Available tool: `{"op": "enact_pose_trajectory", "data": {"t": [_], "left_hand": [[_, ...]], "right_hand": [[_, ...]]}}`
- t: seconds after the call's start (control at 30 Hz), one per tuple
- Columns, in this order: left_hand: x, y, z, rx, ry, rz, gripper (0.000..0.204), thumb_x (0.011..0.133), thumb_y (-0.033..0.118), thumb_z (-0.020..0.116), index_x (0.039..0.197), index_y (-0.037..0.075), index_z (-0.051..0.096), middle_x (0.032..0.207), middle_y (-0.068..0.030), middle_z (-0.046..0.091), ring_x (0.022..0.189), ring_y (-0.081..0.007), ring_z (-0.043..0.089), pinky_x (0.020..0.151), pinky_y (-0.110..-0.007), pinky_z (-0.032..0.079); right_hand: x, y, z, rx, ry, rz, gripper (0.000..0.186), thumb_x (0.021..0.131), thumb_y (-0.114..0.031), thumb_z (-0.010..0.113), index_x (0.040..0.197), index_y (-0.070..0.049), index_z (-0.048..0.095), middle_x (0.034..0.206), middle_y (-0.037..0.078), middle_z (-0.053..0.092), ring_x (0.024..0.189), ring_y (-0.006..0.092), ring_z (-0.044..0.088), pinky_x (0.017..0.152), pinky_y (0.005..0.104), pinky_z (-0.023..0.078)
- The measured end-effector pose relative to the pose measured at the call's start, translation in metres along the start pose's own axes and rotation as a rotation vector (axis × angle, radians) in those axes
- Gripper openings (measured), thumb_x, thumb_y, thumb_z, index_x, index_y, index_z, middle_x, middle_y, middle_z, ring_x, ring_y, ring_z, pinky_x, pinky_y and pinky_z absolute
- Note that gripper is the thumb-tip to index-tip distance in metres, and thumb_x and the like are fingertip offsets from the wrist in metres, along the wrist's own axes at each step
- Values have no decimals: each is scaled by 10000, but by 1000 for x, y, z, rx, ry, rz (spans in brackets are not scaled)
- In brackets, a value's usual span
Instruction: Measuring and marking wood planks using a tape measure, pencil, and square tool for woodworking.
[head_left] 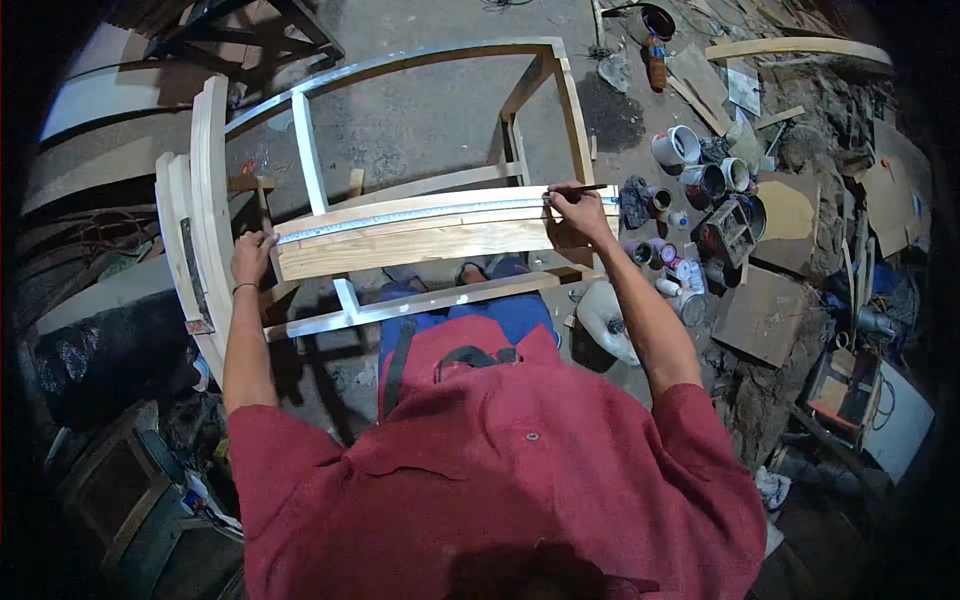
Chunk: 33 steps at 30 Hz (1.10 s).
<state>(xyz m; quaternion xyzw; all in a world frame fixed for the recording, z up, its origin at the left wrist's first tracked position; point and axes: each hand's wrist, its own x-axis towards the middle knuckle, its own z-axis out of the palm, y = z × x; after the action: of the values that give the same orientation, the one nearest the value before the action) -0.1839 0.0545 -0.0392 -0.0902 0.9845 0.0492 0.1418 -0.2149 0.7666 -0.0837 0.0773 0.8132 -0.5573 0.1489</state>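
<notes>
Closest to my camera is a dark red shirt (500,450), with both bare forearms reaching forward from its short sleeves. Beyond it I see blue trousers (400,325) under the near rail of a pale wooden frame (450,298). Several light boards (420,245) lie together along this frame, nearer its near edge than its far one, over a white-streaked crosspiece (308,150); their right end reaches the frame's right edge. A pale tape measure (420,213) stretches lengthwise on top of them, closer to the boards' far edge.

At the boards' left end I have the left hand (253,258), fingers bent over the tape's end; whether they pinch it or only press it down I cannot tell. Near the right end, the right hand (580,212) rests over the boards and grasps a dark pencil (592,188) between its fingers, just above the tape. Long curved wooden pieces (208,190) stand against the frame's left edge.

To the right of the frame I can make out a white bucket (664,153) among paint cans, an amber bottle (656,65) near the far right corner, and a whitish jug (600,318) by the near right corner.
</notes>
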Motion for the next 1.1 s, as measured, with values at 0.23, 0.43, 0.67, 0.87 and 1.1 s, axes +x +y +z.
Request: {"op": "enact_pose_trajectory", "data": {"t": [0.23,0.43,0.67,0.87,1.1], "left_hand": [[-2,28,-8,35,62,4,411,987,485,668,1032,97,799,973,-187,677,996,-401,650,863,-511,514],[-7,29,-9,135,57,-66,386,972,507,679,1036,149,808,1050,-127,708,1086,-355,655,906,-492,536],[-4,37,-13,145,18,-47,433,998,525,641,1079,127,789,1067,-190,703,1045,-416,667,916,-517,529],[-4,32,-8,113,41,-85,373,971,500,687,1061,159,809,1047,-156,707,1052,-380,665,882,-522,541],[-3,27,-6,124,32,-78,379,966,500,691,1052,150,811,1065,-157,706,1070,-384,662,901,-520,534]], "right_hand": [[1,0,-17,-21,-65,-24,231,933,-199,729,1068,-16,768,997,114,791,917,205,760,860,339,591],[-4,-5,-20,-34,-42,-100,205,917,-176,733,1034,-11,770,967,84,768,919,185,730,861,327,569],[-5,1,-19,-39,-37,-54,242,923,-227,736,1060,-30,768,1005,97,767,960,202,738,894,339,571],[-4,1,-20,-54,-48,-75,240,934,-229,722,1064,-32,766,1026,98,767,970,216,744,901,341,572],[-6,-2,-19,-62,-23,-95,236,938,-227,726,1065,-32,762,1030,100,770,989,222,751,909,348,572]]}}
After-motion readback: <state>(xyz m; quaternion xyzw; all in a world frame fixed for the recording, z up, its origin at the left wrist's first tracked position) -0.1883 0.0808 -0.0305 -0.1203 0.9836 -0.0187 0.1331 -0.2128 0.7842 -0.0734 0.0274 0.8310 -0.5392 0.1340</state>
